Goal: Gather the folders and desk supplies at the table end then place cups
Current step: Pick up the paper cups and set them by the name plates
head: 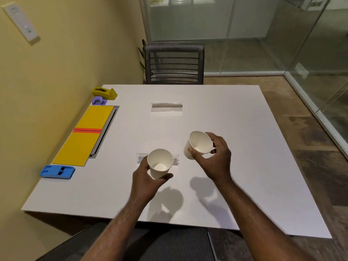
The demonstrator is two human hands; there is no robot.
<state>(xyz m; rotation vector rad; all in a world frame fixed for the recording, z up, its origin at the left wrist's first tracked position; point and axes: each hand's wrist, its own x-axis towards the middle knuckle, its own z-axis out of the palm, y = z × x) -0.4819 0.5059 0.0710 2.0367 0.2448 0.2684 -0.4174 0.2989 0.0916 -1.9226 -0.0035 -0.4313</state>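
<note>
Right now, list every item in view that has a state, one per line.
left cup: empty, held off the table in the left hand
right cup: empty, tilted, held in the right hand
yellow folders: closed, flat along the table's left edge
tape dispenser: upright at the far left corner
chair: unoccupied, across the table

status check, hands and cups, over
Left hand gripping a paper cup, right hand gripping a second cup, both off the table. Folders and supplies lined up along the left edge. Clear name holder ahead, another under the left cup.
</note>
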